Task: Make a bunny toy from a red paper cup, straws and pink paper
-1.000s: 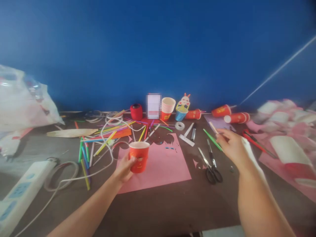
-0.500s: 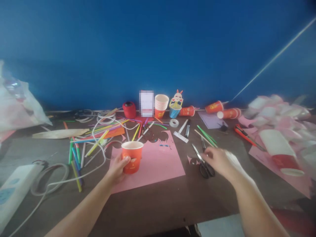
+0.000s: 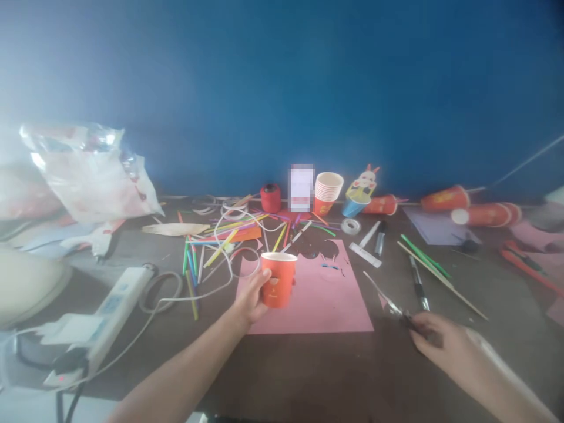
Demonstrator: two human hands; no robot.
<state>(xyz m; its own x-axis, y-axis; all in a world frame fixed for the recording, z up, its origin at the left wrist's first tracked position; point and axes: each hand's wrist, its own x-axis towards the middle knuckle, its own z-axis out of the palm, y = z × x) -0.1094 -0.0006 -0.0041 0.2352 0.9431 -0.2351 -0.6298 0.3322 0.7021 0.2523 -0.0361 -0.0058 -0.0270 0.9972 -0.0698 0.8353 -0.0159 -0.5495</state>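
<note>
My left hand (image 3: 254, 296) is closed around a red paper cup (image 3: 279, 285), upright with its white rim up, over the pink paper sheet (image 3: 308, 305). Curved pieces are cut out of the sheet's far edge. At the right, my right hand (image 3: 436, 338) grips the handles of the scissors (image 3: 388, 301), whose blades point away and to the left. A scrap of pink paper lies by the blades. Just beyond that hand is a black pen (image 3: 418, 285), beside a thin wooden stick (image 3: 445, 283) and green straws (image 3: 425, 255).
At the back stand a stack of paper cups (image 3: 328, 191), a blue cup with a rabbit figure (image 3: 356, 202) and a red spool (image 3: 270, 198). Coloured straws and a white cable (image 3: 198, 294) spread leftward, near a power strip (image 3: 118, 308). A red utility knife (image 3: 529, 267) lies far right.
My right hand has closed on the scissors and drawn them to the right, off the table spot by the pen. My left hand still holds the cup. The view has turned left.
</note>
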